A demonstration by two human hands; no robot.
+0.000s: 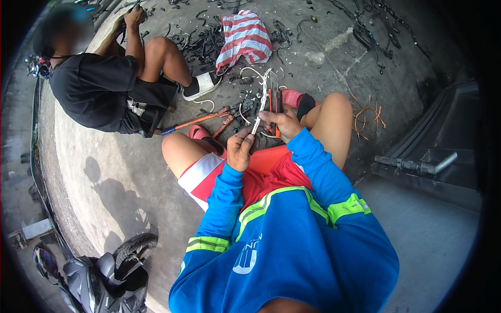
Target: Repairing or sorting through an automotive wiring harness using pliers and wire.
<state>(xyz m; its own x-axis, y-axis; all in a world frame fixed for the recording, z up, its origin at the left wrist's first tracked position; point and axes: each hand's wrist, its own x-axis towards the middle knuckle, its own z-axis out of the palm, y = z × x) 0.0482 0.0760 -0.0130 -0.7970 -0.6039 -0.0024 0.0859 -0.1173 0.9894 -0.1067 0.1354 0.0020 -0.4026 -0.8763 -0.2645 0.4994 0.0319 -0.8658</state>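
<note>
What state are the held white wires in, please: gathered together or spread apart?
Gathered: the left hand and right hand hold the white wires close together, their far ends splayed.

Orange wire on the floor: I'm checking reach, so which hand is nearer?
Right: the right hand is across the right knee from the orange wire; the left hand is farther left.

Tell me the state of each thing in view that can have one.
Thin white wires: held, far ends splayed.
Left bare hand: closed, pinching the wires' near end.
Right bare hand: closed, thumb on the wires.
Red-handled tool: partly hidden by the right hand.
Red-and-white striped plastic bag: crumpled.
Long orange-handled tool: lying on grey concrete floor.
Thin orange wire: loosely looped.
Black cable pieces: scattered.
Dark grey motorcycle: parked.
</note>
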